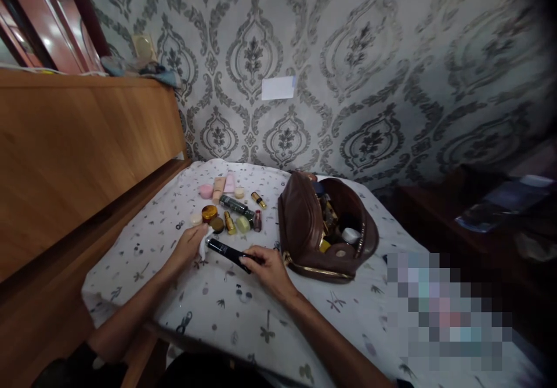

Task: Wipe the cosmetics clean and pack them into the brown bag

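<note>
A black tube (228, 254) is held at its right end by my right hand (268, 269), thumb and fingers closed round it. My left hand (191, 243) pinches a white tissue (206, 244) against the tube's left end. Just beyond lie several cosmetics: a dark green bottle (235, 206), an amber jar (209, 213), a gold bottle (230, 222), a pale green jar (242, 224) and a pink jar (206, 191). To their right, a brown leather bag (300, 220) stands unzipped with bottles and jars inside.
The cosmetics and bag rest on a patterned white sheet (209, 307). A wooden headboard (87, 144) runs along the left. Behind is a patterned wall (304, 40). At the right is a dark surface with a clear plastic item (500, 205); a blurred patch covers the lower right.
</note>
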The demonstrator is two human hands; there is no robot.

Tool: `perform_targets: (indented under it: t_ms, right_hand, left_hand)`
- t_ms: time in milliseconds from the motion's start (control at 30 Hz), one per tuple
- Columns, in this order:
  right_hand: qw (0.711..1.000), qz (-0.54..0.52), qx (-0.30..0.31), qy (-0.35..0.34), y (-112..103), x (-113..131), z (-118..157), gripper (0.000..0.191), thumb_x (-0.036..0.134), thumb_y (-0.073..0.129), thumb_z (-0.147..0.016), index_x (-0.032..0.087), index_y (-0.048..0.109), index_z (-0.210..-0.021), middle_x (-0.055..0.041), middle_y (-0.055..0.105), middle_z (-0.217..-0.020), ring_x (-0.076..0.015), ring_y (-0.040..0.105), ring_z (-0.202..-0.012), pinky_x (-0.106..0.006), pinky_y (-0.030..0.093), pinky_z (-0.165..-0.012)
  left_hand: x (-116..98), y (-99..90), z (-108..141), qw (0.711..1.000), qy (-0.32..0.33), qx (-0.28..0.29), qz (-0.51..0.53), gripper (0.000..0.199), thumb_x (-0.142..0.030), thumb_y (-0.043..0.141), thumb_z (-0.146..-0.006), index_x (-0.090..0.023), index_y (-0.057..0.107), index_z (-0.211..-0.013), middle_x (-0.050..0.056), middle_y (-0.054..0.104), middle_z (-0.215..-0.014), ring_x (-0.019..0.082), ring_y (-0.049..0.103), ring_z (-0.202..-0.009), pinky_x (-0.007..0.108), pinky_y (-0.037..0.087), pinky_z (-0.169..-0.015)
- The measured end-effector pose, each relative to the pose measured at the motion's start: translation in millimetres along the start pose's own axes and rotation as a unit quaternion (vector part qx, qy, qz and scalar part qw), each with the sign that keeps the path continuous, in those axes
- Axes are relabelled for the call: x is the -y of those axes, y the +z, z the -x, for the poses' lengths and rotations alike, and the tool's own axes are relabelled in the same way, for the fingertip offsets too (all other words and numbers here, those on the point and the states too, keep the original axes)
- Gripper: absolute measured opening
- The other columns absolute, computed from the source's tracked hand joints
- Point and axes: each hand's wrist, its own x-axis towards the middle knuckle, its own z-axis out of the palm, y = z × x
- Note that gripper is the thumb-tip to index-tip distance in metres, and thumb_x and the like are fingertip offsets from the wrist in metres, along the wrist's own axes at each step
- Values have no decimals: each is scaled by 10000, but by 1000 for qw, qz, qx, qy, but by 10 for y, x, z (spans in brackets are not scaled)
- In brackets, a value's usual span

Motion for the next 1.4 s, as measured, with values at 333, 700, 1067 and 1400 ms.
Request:
perform_targets:
  t_ms: [333, 700, 1067, 1400]
  right_hand:
    - [889, 377, -68, -251, 51, 17, 127, 225, 306, 510, -977, 179, 677, -894, -60, 689, -749, -183, 637, -701, -269, 450, -648]
    - [867, 412, -80, -269, 147, 11, 153, 130, 237, 593, -925, 193, 554, -809, -26, 636, -703, -168, 592, -652, -262, 386, -604]
    - [967, 205, -12, -153, 157, 45, 130, 156, 251, 565, -900, 202, 559, -753, 1, 627, -682, -144, 574, -608, -237, 399, -592]
    - [994, 59, -45, -81, 130, 8, 76, 152, 285, 573, -886, 202, 588, -1012, -9, 652, -811, -148, 605, -700, -243, 474, -650]
  left_hand:
    - [-47, 208, 105, 982, -90, -72, 150, 611, -788, 640, -607, -219, 426, -674, -120, 308, -461, 47, 215, -376, 184, 161, -362]
    - [-83, 576, 230, 966, -120, -73, 217, 619, -659, 786, -567, -175, 655, -931, -27, 617, -734, 91, 500, -586, 185, 347, -487]
    - [-371, 442, 242, 983, 100, 141, -55, 343, -533, 558, -875, -191, 552, -866, -15, 587, -748, 152, 547, -696, 247, 438, -652]
    - [-340, 33, 289, 880, 166, 269, -354, 283, -467, 445, -959, -220, 575, -1003, 31, 656, -974, 211, 596, -883, 282, 446, -791]
